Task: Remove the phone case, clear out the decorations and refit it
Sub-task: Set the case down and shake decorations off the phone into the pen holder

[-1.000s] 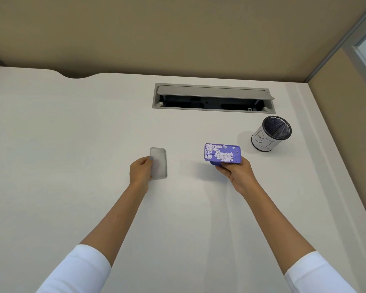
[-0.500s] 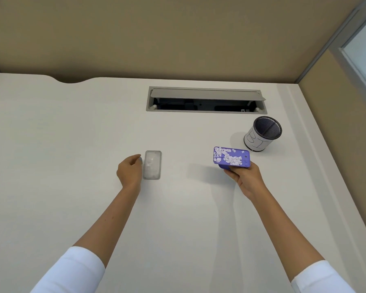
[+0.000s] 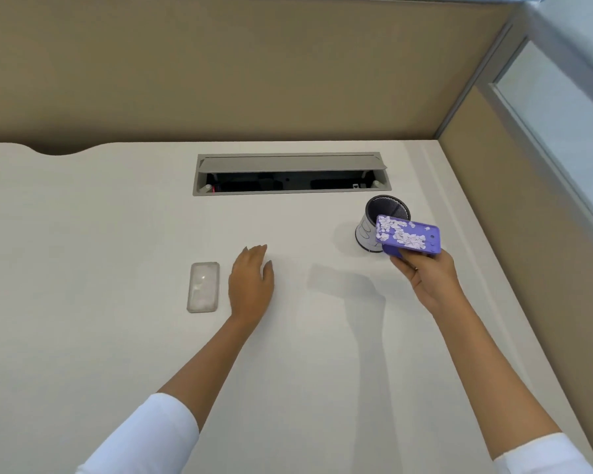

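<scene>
A smooth white desk spans everything. Beyond the right hand stands a round mesh cup. That hand grips the purple rectangular case, strewn with pale flakes. The left hand lies spread, empty; just left of it, a glossy phone.

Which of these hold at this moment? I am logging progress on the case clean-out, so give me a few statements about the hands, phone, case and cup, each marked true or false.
1. The right hand holds the purple phone with pale petal decorations. True.
2. The left hand grips the clear plastic phone case. False: the case lies on the white desk, beside the open hand.
3. The phone is near the dark mesh cup. True.
4. The mesh cup lies tipped over. False: it stands upright.
</scene>
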`<state>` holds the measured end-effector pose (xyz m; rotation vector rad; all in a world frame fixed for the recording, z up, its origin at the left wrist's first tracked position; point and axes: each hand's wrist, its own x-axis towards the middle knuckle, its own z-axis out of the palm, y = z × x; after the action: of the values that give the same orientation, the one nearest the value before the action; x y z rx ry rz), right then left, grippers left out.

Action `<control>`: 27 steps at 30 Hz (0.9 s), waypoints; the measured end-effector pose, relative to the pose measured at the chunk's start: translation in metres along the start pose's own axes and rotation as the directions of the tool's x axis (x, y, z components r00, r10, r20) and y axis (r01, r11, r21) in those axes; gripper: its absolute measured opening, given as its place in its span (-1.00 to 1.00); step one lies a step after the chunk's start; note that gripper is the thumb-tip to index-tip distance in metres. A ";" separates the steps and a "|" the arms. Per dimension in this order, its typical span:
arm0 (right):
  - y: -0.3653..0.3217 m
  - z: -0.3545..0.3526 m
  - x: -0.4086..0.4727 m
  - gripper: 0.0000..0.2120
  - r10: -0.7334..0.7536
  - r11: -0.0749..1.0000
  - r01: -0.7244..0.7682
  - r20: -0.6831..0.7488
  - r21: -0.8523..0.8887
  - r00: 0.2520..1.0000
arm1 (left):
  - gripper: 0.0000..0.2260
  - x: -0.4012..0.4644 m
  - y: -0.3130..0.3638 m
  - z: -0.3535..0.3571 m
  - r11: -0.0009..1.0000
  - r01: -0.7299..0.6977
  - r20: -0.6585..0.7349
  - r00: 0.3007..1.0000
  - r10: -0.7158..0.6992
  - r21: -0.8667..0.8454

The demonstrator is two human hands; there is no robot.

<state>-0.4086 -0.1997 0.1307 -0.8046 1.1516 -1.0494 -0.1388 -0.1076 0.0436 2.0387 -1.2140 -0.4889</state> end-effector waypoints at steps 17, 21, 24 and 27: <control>-0.047 -0.049 0.072 -0.78 -0.098 0.961 0.080 -0.057 -0.263 0.994 | -0.47 -0.009 0.006 0.072 0.836 -0.244 0.220 0.964 0.152 0.492; -0.051 -0.046 0.088 -0.77 -0.162 0.883 0.108 -0.081 -0.457 0.984 | -0.46 -0.008 0.006 0.073 0.833 -0.242 0.221 0.964 0.148 0.497; -0.053 -0.042 0.095 -0.79 -0.227 0.801 0.150 -0.062 -0.580 0.972 | -0.47 -0.008 0.005 0.074 0.831 -0.242 0.218 0.965 0.149 0.501; -0.055 -0.035 0.097 -0.84 -0.291 0.726 0.198 -0.033 -0.659 0.956 | -0.48 -0.008 0.003 0.074 0.829 -0.244 0.210 0.965 0.156 0.503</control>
<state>-0.4494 -0.3090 0.1418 -1.4930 1.5944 -0.9200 -0.1915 -0.1295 -0.0049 2.3085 -1.7989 -0.2317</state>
